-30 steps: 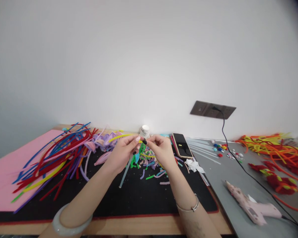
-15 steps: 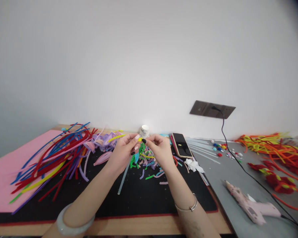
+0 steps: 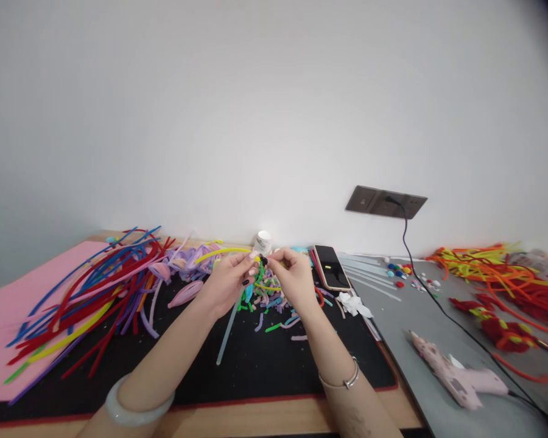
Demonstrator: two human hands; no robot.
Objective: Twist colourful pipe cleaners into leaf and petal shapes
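Note:
My left hand [image 3: 228,278] pinches a yellow pipe cleaner [image 3: 223,250] between thumb and fingers; its long end curves out to the left behind the hand. Fingertips of my right hand [image 3: 296,277] close on the same spot, touching the left fingertips, and the worked bit of yellow is mostly hidden there. Both hands are raised above the black mat [image 3: 274,371]. Below them lies a pile of short cut pipe cleaner pieces [image 3: 274,299], green, purple, pink and blue. A translucent glue stick [image 3: 227,334] lies beside the pile.
Long pipe cleaners [image 3: 86,292] spread over pink sheets [image 3: 0,340] at left. A paper cup [image 3: 263,241] stands by the wall. A phone [image 3: 331,267], crumpled tissue [image 3: 354,304], pom-poms [image 3: 399,271] and a corded pink glue gun [image 3: 456,374] lie at right, near red and orange pipe cleaners [image 3: 520,280].
The yellow pipe cleaner's free end now shows longer and more arched to the left of my hands. Both hands stay together in nearly the same place; the view has shifted slightly.

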